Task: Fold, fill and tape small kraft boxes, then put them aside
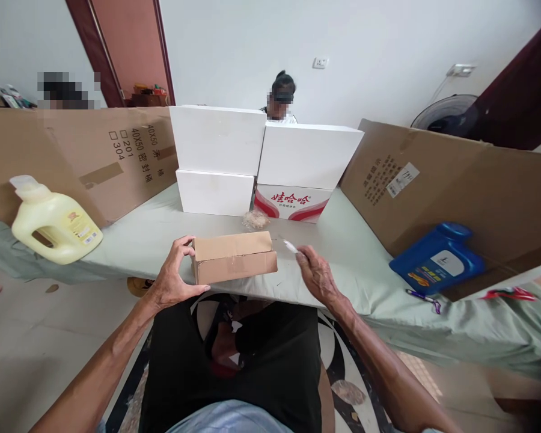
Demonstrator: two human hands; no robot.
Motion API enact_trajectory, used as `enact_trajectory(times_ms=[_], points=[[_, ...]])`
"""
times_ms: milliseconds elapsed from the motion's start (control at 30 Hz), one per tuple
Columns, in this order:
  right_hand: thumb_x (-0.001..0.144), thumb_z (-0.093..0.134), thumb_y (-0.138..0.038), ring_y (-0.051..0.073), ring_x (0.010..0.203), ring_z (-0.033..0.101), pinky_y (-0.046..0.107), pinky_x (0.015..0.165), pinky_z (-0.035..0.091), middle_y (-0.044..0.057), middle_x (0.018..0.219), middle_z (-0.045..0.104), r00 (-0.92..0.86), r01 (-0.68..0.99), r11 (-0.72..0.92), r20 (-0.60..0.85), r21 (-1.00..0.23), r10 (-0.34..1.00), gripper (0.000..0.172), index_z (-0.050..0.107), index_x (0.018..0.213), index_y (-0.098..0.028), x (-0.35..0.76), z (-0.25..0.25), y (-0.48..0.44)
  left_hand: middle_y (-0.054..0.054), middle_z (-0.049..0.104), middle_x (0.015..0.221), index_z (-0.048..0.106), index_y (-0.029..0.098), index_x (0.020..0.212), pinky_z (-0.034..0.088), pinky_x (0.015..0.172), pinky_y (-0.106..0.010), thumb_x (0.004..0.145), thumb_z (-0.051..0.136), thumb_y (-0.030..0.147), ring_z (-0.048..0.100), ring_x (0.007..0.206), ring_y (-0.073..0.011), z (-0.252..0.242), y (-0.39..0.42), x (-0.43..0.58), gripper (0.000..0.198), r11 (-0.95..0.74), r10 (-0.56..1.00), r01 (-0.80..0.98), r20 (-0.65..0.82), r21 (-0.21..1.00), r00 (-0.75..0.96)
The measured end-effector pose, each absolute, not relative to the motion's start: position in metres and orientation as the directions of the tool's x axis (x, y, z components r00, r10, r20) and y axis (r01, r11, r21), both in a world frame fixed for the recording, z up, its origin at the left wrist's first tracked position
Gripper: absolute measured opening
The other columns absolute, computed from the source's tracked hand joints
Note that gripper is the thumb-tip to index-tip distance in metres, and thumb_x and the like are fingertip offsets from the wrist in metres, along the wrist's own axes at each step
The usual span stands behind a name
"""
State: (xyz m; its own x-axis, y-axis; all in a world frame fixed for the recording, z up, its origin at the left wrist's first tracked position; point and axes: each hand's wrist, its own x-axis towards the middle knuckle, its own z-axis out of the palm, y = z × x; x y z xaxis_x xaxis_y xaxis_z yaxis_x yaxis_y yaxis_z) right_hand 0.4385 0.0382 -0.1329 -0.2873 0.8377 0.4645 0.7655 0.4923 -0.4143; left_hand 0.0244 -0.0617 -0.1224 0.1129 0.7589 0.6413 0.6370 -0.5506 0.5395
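One 娃哈哈 box (291,203) behind: left hand (174,276) clasps carton (233,257), right hand (316,275) pinches perhaps a pen (291,246).

Foam boxes (217,139): 3, at 12 o'clock. Jugs (56,224): 2, at 9 and 3 o'clock. Small cardboard box (233,257): 1. White stick (291,246): 1.

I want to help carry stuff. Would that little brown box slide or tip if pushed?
The small cardboard box lies low and flat, so it would probably slide, not tip. Its taped, straight sides look stiff. The left hand grips just one end, so it may be light.
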Motion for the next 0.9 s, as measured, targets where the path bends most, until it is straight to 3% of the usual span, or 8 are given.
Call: enact_trajectory(times_ms=[100, 167, 367, 900], points=[[0.118, 0.042, -0.049, 0.022, 0.089, 0.071, 0.032, 0.081, 0.05, 0.007, 0.104, 0.076, -0.531, 0.541, 0.706, 0.465, -0.457, 0.708, 0.037, 0.07, 0.126, -0.027, 0.393, -0.098, 0.006, -0.02, 0.051, 0.158, 0.051, 0.026, 0.118, 0.049, 0.122, -0.056, 0.066, 0.097, 0.029, 0.052, 0.153, -0.0402, -0.121, -0.063, 0.028, 0.07, -0.544, 0.762, 0.643, 0.638, 0.539, 0.111], [0.119, 0.04, -0.046, 0.022, 0.094, 0.071, 0.031, 0.081, 0.048, 0.007, 0.108, 0.076, -0.618, 0.479, 0.767, 0.456, -0.427, 0.641, 0.036, 0.07, 0.125, -0.027, 0.374, -0.083, -0.006, -0.02, 0.05, 0.159, 0.051, 0.026, 0.12, 0.049, 0.123, -0.057, 0.067, 0.097, 0.029, 0.051, 0.153, -0.04, -0.121, -0.064, 0.031, 0.071, -0.552, 0.757, 0.643, 0.642, 0.531, 0.12], [0.121, 0.036, -0.043, 0.019, 0.083, 0.066, 0.03, 0.072, 0.041, 0.007, 0.096, 0.071, -0.636, 0.544, 0.779, 0.451, -0.313, 0.625, 0.038, 0.069, 0.116, -0.023, 0.364, -0.078, -0.006, -0.021, 0.048, 0.161, 0.05, 0.026, 0.123, 0.05, 0.121, -0.057, 0.069, 0.096, 0.029, 0.05, 0.153, -0.0402, -0.119, -0.067, 0.034, 0.071, -0.571, 0.743, 0.647, 0.653, 0.505, 0.146], [0.121, 0.04, -0.037, 0.017, 0.081, 0.062, 0.028, 0.07, 0.036, 0.006, 0.095, 0.069, -0.689, 0.532, 0.816, 0.444, -0.226, 0.573, 0.034, 0.067, 0.11, -0.02, 0.368, -0.078, -0.005, -0.019, 0.05, 0.161, 0.05, 0.027, 0.124, 0.052, 0.119, -0.057, 0.071, 0.094, 0.029, 0.052, 0.153, -0.0402, -0.116, -0.068, 0.036, 0.069, -0.578, 0.736, 0.652, 0.659, 0.491, 0.156]])
